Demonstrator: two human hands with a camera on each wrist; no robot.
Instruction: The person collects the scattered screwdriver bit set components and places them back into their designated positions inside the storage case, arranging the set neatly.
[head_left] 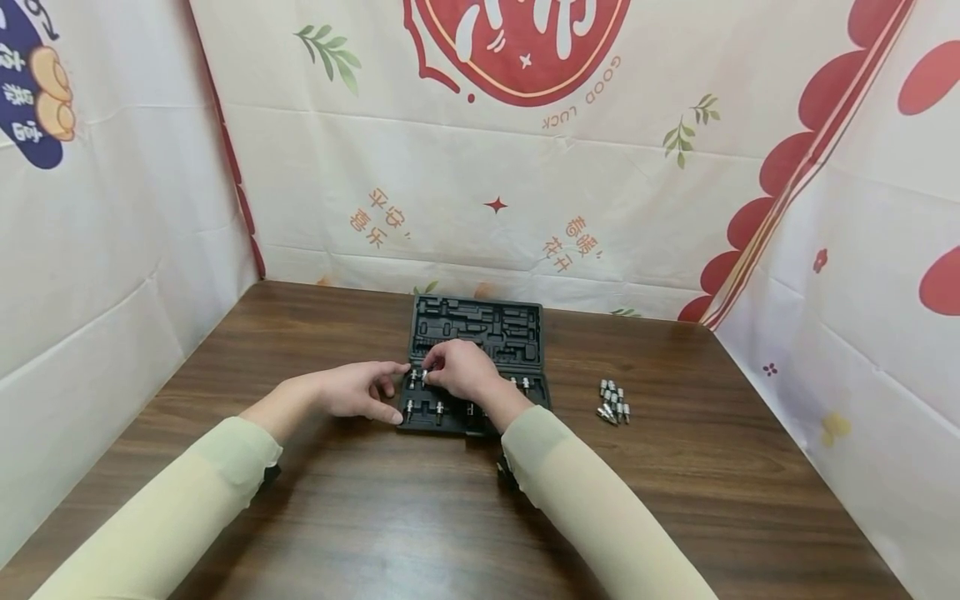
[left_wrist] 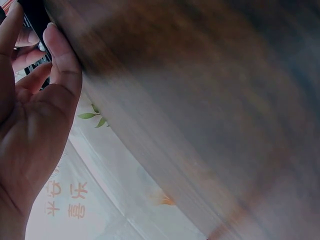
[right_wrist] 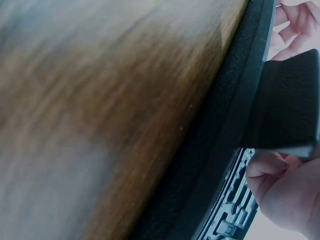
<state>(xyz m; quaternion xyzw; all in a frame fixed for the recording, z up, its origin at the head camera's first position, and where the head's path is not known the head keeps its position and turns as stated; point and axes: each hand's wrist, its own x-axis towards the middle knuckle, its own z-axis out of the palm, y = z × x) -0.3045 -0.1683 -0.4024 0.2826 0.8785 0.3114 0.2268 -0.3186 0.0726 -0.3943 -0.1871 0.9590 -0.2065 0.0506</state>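
An open black case (head_left: pixel 531 427) with moulded recesses lies on the table, its lid (head_left: pixel 517 346) laid back. Several silver metal fittings, such as one fitting (head_left: pixel 439 410), sit in its lower half. My right hand (head_left: pixel 468 371) reaches over this half and pinches a small silver fitting (head_left: pixel 425 377) near the back left recesses. At the case's left edge, my left hand (head_left: pixel 348 392) rests with thumb and index finger spread along the side. The right wrist view shows my right hand (right_wrist: pixel 290 192) behind the dark case wall (right_wrist: pixel 210 135), its fingertips partly hidden.
A small pile of silver fittings (head_left: pixel 613 402) lies on the wooden table (head_left: pixel 675 467) to the right of the case. Printed cloth (head_left: pixel 465 158) hangs behind the table and along both sides.
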